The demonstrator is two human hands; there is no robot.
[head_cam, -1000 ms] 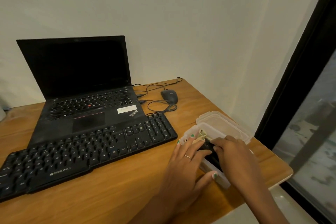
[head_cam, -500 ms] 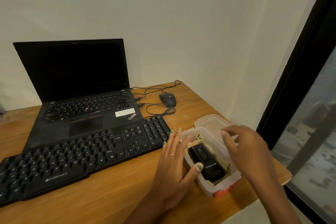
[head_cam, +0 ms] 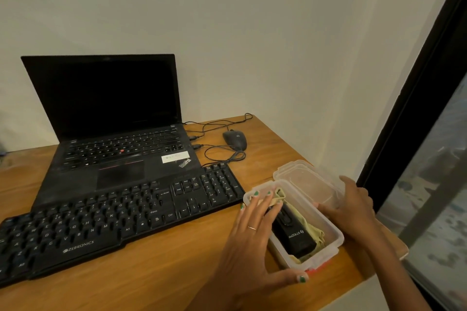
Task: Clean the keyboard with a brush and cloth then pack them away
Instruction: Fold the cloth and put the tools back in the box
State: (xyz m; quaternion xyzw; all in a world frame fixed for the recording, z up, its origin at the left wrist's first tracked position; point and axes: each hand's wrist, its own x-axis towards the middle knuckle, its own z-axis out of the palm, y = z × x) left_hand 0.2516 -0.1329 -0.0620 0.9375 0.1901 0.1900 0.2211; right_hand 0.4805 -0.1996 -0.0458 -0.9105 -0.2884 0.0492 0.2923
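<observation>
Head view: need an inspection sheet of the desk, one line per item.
Surface: wooden desk, box near its right edge.
Job's things: keyboard in front of the laptop; black brush lies on a yellowish cloth inside the clear box; lid off, behind the box.
Clutter: open laptop, screen dark; mouse.
Grips: left hand flat, fingers over the box's near rim; right hand on the lid's edge, hold unclear.
Cables: thin black leads looped between laptop and mouse.
Surroundings: plain wall; dark door frame at right.
</observation>
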